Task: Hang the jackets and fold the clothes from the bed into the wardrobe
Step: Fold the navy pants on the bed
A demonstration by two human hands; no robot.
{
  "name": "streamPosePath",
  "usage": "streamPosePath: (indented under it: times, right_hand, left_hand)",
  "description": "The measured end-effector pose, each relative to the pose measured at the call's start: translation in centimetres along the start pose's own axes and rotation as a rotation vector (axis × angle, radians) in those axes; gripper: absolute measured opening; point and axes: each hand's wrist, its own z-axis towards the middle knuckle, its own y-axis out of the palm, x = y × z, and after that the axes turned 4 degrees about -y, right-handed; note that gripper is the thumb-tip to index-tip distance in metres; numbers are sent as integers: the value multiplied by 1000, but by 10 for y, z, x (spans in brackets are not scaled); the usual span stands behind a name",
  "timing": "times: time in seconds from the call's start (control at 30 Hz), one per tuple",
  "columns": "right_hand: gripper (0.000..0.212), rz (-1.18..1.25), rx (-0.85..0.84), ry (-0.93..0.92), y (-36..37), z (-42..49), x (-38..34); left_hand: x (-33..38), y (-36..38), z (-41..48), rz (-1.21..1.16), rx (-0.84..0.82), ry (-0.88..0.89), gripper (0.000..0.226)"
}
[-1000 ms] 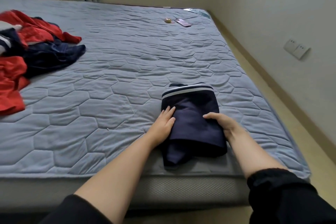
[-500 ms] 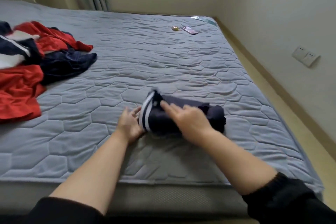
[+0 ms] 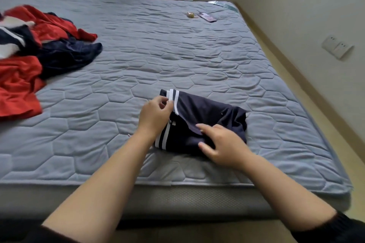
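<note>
Folded navy garment (image 3: 207, 116), near edge of bed (image 3: 138, 61).
Left hand (image 3: 156, 116) pinching striped hem; right hand (image 3: 223, 144) pressing fabric, fingers spread.

Soft even daylight, slight blur, wide-angle edges.

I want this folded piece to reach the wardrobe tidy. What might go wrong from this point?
The navy garment lies close to the near edge of the bed, so a tug may slide it off. The left hand pinches only the striped band while the right hand presses one corner; lifting like that would likely let the layers fall open. The loose pile of clothes is still unfolded.
</note>
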Motion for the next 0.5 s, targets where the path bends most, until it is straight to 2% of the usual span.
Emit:
streamPosePath:
  times: [0.07, 0.1, 0.17, 0.2, 0.3, 0.4, 0.5]
  right_hand:
    - [28, -13, 261, 213, -7, -1, 11]
    - [25, 13, 317, 381, -10, 1, 18]
    - [31, 165, 240, 724, -14, 7, 31]
    - [37, 255, 174, 827, -14, 10, 35]
    - [46, 444, 114, 925, -12, 20, 36]
    - [35, 614, 113, 927, -12, 24, 34]
    - [31, 1115, 235, 1021, -16, 23, 35]
  left_hand:
    - [6, 0, 3, 169, -73, -4, 28]
    - [8, -1, 5, 211, -98, -17, 31]
    - [11, -1, 8, 243, -145, -80, 33]
    - [13, -1, 8, 262, -160, -114, 32]
    - [15, 0, 7, 369, -108, -105, 29]
    - [15, 0, 5, 355, -142, -99, 23]
    - [15, -8, 10, 173, -228, -175, 31]
